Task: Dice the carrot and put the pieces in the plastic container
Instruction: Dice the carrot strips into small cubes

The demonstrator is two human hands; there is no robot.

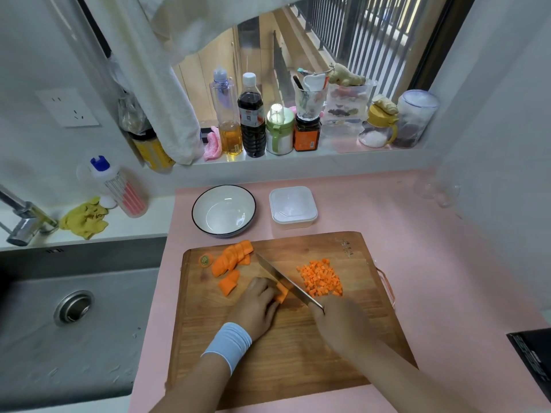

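Observation:
On the wooden cutting board (298,347) my left hand (256,305) presses down on a stack of carrot strips (281,293). My right hand (340,320) grips the handle of a knife (283,281), whose blade rests against those strips. A pile of small carrot dice (322,278) lies right of the blade. Uncut carrot slices (232,257) and another chunk (229,283) sit at the board's far left, beside the carrot's stem end (205,260). The clear plastic container (293,207) stands beyond the board, with nothing in it.
A white bowl with a dark rim (223,210) sits left of the container. A steel sink (74,308) with a faucet (24,222) lies to the left. Bottles and jars (253,120) line the window sill. A black appliance corner (533,359) shows at the right.

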